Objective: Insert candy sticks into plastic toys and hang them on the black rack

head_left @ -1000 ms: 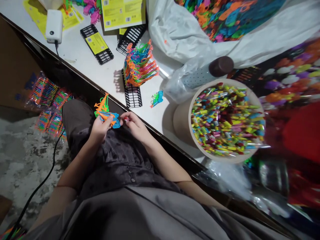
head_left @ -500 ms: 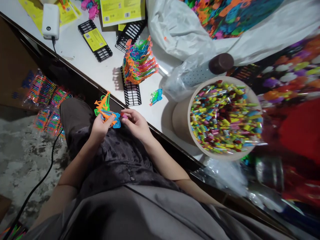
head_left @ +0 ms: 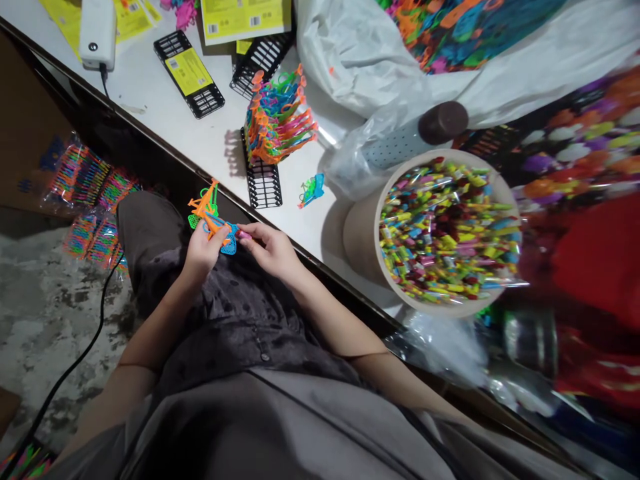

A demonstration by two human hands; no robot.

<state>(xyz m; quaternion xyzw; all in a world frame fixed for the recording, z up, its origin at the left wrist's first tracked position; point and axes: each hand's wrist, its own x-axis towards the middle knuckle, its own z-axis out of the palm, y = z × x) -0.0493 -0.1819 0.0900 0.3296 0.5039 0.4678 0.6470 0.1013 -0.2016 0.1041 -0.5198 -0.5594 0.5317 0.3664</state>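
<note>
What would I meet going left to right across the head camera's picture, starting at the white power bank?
White power bank, left hand holding orange, green and blue plastic pieces, right hand pinching a small pink piece, small blue-and-green plastic piece, beige tub, blurred red item.

Lit brightest on the white table (head_left: 303,228), dim over the floor (head_left: 45,293); shadowed left of the bucket (head_left: 358,233), glinting on clear plastic (head_left: 445,347), blurred at far right.

The plastic pieces (head_left: 205,207) are orange, green, blue.
</note>
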